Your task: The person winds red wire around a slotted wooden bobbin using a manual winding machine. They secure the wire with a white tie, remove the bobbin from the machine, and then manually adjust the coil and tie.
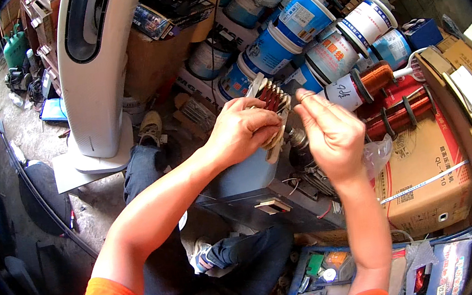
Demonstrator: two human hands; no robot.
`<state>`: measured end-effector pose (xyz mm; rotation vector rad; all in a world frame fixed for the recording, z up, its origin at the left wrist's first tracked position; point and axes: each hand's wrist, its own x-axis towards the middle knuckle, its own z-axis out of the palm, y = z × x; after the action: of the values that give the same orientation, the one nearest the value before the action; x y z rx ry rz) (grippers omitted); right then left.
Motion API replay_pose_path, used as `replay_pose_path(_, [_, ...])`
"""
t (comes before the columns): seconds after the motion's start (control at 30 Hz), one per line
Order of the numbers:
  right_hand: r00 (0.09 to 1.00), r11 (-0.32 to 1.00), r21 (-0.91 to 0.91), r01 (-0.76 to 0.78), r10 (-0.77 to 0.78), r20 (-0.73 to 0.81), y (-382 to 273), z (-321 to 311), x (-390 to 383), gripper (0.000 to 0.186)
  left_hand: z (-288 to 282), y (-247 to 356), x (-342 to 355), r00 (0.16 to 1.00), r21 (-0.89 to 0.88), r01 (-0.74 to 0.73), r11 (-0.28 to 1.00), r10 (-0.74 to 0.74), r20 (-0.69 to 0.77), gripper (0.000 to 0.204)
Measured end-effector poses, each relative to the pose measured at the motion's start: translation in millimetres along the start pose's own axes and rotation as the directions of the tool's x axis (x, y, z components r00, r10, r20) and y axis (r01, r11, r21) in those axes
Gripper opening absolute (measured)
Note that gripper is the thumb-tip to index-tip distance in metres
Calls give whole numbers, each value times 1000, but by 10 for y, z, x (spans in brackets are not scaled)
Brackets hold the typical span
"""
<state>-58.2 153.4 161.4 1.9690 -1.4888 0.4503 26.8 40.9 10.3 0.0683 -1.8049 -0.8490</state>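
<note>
In front of me a coil-winding former (285,104), with stacked cream-coloured plates and dark red wire (268,97) between them, stands over a grey metal box (239,173). My left hand (242,128) is closed over the former's left side, its fingers curled against the plates. Just right of the former, my right hand (333,132) is raised with its fingers pressed together. Whatever it may pinch is too small to make out. A metal shaft fitting (298,137) shows between the hands, partly hidden.
Wire spools (331,56) and blue-and-white buckets (271,49) are stacked beyond the hands. A large cardboard carton (423,183) stands at right. Left is a tall white appliance (94,94). Near my right forearm lies a bin of small parts (323,278).
</note>
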Motion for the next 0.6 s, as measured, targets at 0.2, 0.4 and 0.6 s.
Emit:
replay_pose_path(0.2, [594, 922, -34, -386, 276, 756, -123, -76, -342, 17, -38, 36, -8, 1000, 144, -11, 990, 15, -22, 15])
replay_pose_path(0.4, [706, 214, 732, -647, 531, 469, -142, 360, -323, 22, -53, -30, 59, 995, 13, 64, 998, -65, 75, 29])
replay_pose_path(0.6, [961, 932, -362, -3, 102, 256, 63, 465, -359, 26, -107, 83, 135, 981, 56, 125, 991, -132, 143, 49])
